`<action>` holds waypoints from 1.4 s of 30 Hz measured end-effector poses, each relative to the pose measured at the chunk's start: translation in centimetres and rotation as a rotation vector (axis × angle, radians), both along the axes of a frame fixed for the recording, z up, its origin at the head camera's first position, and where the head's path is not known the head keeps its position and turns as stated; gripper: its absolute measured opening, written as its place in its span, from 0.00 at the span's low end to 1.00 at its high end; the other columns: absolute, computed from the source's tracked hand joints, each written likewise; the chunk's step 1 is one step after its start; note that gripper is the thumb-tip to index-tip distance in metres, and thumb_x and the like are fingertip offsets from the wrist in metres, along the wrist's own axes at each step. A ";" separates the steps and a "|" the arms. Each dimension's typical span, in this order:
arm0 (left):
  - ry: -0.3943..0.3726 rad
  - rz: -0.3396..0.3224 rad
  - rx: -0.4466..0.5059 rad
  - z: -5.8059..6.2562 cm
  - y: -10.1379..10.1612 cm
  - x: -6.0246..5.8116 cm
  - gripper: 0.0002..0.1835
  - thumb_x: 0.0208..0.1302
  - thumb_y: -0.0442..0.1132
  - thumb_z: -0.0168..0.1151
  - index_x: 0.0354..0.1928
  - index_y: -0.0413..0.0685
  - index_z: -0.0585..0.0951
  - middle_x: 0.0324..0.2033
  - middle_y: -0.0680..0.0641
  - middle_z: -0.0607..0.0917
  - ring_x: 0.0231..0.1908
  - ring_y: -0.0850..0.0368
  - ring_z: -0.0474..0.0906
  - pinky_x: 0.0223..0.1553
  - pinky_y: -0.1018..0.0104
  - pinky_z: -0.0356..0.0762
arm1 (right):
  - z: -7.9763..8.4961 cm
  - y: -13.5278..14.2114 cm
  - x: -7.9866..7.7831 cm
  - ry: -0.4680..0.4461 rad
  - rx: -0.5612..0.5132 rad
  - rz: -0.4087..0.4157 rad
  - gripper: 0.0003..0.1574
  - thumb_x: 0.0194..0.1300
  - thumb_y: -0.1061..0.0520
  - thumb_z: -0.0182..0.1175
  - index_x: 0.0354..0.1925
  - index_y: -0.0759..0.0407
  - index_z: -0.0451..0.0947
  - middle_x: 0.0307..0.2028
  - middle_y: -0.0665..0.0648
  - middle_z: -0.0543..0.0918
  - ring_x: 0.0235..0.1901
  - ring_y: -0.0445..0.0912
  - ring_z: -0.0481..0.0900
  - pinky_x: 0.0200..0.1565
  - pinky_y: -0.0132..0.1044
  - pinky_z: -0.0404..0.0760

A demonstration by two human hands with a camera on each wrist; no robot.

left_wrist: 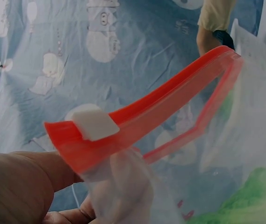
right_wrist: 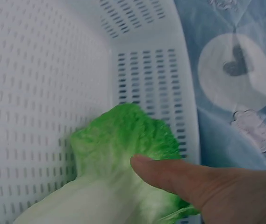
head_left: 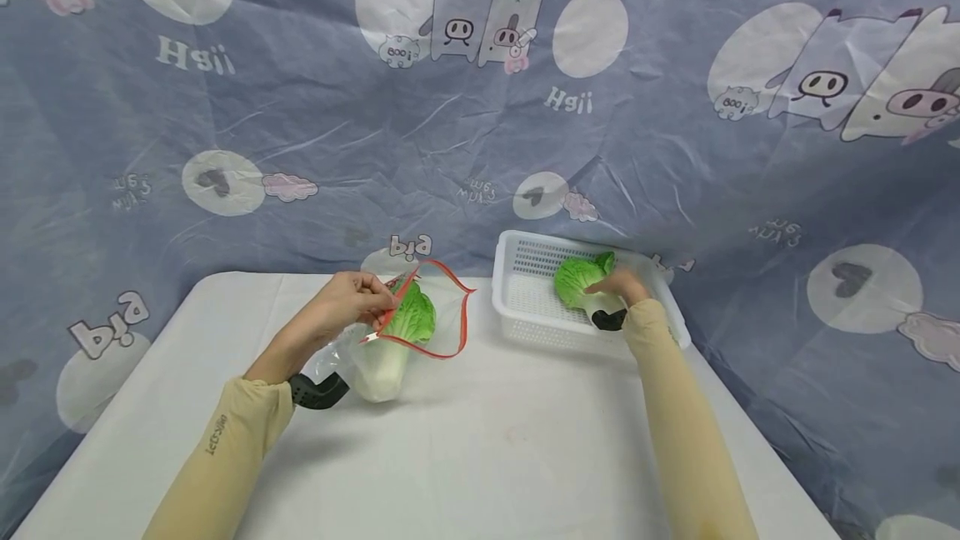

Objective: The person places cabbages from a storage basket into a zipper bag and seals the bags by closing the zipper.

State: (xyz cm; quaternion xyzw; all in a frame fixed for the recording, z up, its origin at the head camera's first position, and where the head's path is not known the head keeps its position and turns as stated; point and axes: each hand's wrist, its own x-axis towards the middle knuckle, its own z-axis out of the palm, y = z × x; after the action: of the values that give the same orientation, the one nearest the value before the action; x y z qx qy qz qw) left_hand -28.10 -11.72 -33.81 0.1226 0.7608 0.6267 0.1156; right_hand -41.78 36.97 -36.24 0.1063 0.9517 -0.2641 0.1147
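My left hand pinches one corner of a clear zip bag by its red-edged mouth, which gapes wide. A white slider sits on the red zip near the thumb in the left wrist view. Through the clear film shows a napa cabbage with green leaves and a white base, lying on the table. At the right, my right hand grips a second napa cabbage in the white basket. Its thumb lies across the leaves in the right wrist view; the other fingers are hidden.
A white table carries the bag and the basket. Behind and beside it hangs a blue-grey cloth with cartoon prints, close to the basket's back and right sides.
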 end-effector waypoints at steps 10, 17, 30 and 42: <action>0.007 -0.015 0.011 0.0 0.2 0.0 0.07 0.64 0.32 0.60 0.38 0.31 0.78 0.28 0.47 0.84 0.22 0.60 0.78 0.30 0.67 0.81 | -1.7 1.5 -0.7 -0.054 -0.017 -0.002 0.44 0.61 0.48 0.63 0.62 0.79 0.64 0.66 0.75 0.63 0.65 0.67 0.63 0.65 0.55 0.67; 0.008 -0.003 0.002 0.2 0.0 -0.2 0.07 0.64 0.33 0.60 0.37 0.32 0.78 0.30 0.45 0.84 0.22 0.60 0.78 0.31 0.66 0.81 | -1.8 1.4 -0.9 -0.036 -0.096 -0.046 0.47 0.58 0.48 0.63 0.64 0.78 0.60 0.67 0.72 0.62 0.66 0.64 0.62 0.66 0.54 0.65; 0.008 0.026 0.014 -0.1 -0.5 -0.2 0.08 0.64 0.33 0.60 0.39 0.32 0.78 0.26 0.49 0.82 0.22 0.59 0.78 0.31 0.65 0.82 | 1.6 -2.0 1.9 0.261 -0.030 -0.006 0.33 0.54 0.43 0.64 0.42 0.70 0.71 0.37 0.61 0.73 0.35 0.50 0.72 0.35 0.36 0.74; 0.012 0.012 0.013 0.0 -0.5 -0.2 0.08 0.64 0.33 0.59 0.39 0.32 0.77 0.26 0.49 0.82 0.21 0.59 0.78 0.33 0.62 0.83 | 3.5 -7.6 5.1 0.644 -0.250 -0.171 0.39 0.55 0.43 0.62 0.60 0.61 0.67 0.53 0.67 0.77 0.49 0.58 0.75 0.50 0.49 0.77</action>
State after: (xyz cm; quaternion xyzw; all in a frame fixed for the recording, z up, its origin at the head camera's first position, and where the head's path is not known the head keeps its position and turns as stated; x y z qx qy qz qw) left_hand -28.29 -12.25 -33.80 0.1227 0.7581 0.6316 0.1063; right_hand -36.71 29.35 -32.70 0.0820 0.8870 -0.4073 -0.2015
